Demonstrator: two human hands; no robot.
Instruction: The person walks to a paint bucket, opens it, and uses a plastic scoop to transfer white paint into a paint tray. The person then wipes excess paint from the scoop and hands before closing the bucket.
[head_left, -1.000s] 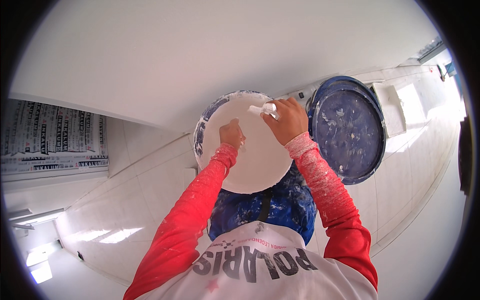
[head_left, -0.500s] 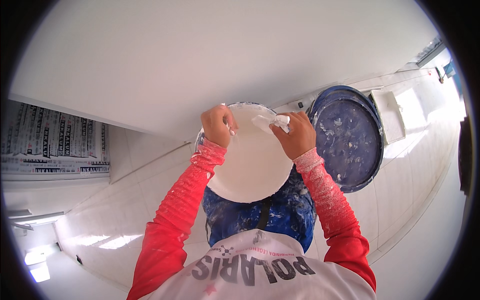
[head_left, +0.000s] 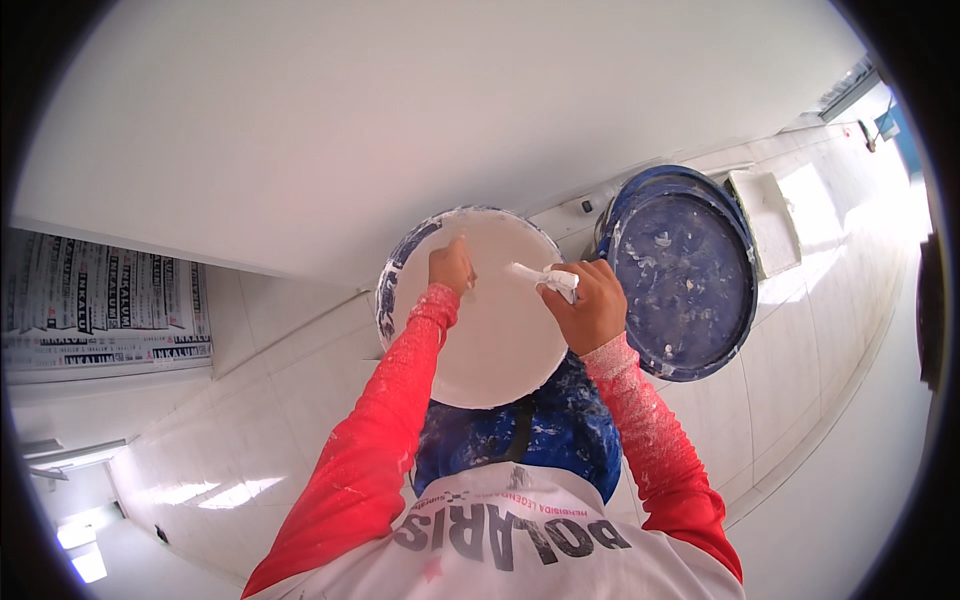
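Observation:
A large round bucket (head_left: 388, 300) stands in front of me, filled with smooth white paste (head_left: 495, 340). My left hand (head_left: 452, 266) is over the left part of the paste, its fingers curled together; whether anything is in them is hidden. Closed around a small white-coated hand tool (head_left: 548, 281), my right hand (head_left: 592, 305) is above the bucket's right side. The tool's narrow end points left over the paste; the coating hides its exact kind. White smears cover both red sleeves.
Right of the bucket lies a round dark-blue lid (head_left: 685, 275) spotted with white, with a white rectangular tray (head_left: 768, 225) beyond it. A plain white wall (head_left: 430, 110) rises close behind the bucket. Printed wrapping (head_left: 110, 300) covers something at the left. Pale tiles (head_left: 300, 370) form the floor.
My left hand has moved right and slightly down, farther over the paste. The tool in my right hand has come lower, and the bucket appears slightly farther left in view.

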